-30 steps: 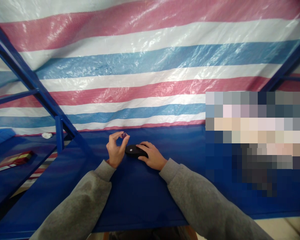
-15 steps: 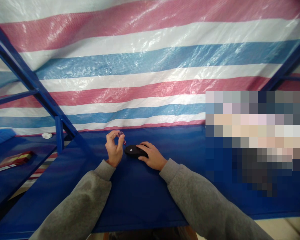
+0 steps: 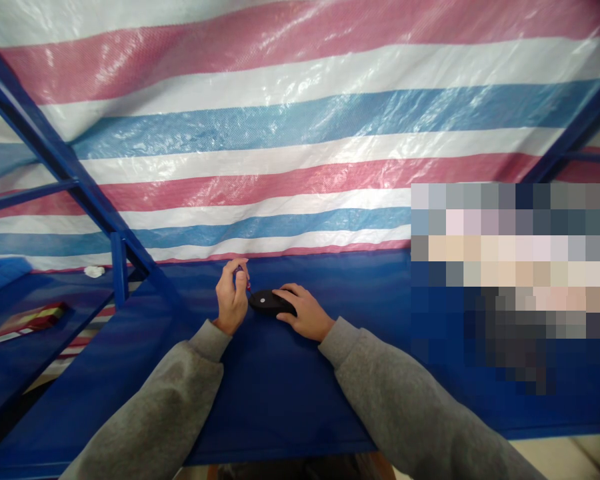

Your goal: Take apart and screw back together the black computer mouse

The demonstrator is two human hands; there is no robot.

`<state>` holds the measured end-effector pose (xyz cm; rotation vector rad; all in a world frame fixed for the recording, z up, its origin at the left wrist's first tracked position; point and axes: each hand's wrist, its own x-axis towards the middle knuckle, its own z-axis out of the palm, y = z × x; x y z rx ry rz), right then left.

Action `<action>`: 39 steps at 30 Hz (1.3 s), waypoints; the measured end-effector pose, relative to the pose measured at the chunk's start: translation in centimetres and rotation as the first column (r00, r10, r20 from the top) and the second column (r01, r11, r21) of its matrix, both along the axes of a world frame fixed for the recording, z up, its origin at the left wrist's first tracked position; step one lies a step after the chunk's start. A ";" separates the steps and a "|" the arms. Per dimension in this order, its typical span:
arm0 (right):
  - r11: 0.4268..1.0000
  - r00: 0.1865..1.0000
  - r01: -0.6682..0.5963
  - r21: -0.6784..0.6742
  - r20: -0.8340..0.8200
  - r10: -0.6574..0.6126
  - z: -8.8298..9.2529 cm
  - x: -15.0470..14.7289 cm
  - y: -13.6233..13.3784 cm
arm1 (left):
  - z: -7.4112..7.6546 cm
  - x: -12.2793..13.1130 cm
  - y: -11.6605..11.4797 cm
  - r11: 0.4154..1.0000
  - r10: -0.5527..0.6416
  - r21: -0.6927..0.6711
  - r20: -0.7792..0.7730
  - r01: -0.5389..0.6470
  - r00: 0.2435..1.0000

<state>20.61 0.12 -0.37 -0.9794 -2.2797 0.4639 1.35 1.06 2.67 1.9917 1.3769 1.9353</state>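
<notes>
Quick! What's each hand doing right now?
Left hand: closed, pinching a small red-tipped object, too small to identify.
Right hand: open, resting on a black computer mouse.

The tiny item (image 3: 242, 272) pinched in the left hand (image 3: 231, 298) is too small to identify. At 3 o'clock, a pixelated patch (image 3: 510, 287) blurs whatever lies there.

We wear heather-grey sweatshirt, thick soft knit: left sleeve (image 3: 155, 393) and right sleeve (image 3: 405, 393) loose along forearms, gathering into snug same-grey left cuff (image 3: 210, 340) and right cuff (image 3: 337, 340). Left hand (image 3: 231, 300) and right hand (image 3: 305, 313) bare beyond cuffs.
</notes>
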 end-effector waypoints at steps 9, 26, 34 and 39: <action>1.000 1.000 -0.004 -0.003 0.003 0.004 0.0 0.0 0.2 | 0.7 0.6 -0.6 0.993 -0.114 -0.021 0.122 0.117 0.986; 1.000 1.000 -0.011 -0.001 -0.005 0.011 -0.3 0.2 0.3 | 3.2 0.8 0.4 0.655 -0.466 0.004 0.790 0.756 0.399; 1.000 1.000 -0.007 -0.008 -0.009 0.007 -0.2 0.1 0.2 | 3.0 0.7 -0.1 0.701 -0.491 -0.015 0.715 0.713 0.498; 1.000 1.000 -0.008 -0.009 -0.005 0.008 -0.2 0.2 0.2 | 3.2 0.9 -0.3 0.691 -0.505 0.001 0.716 0.723 0.482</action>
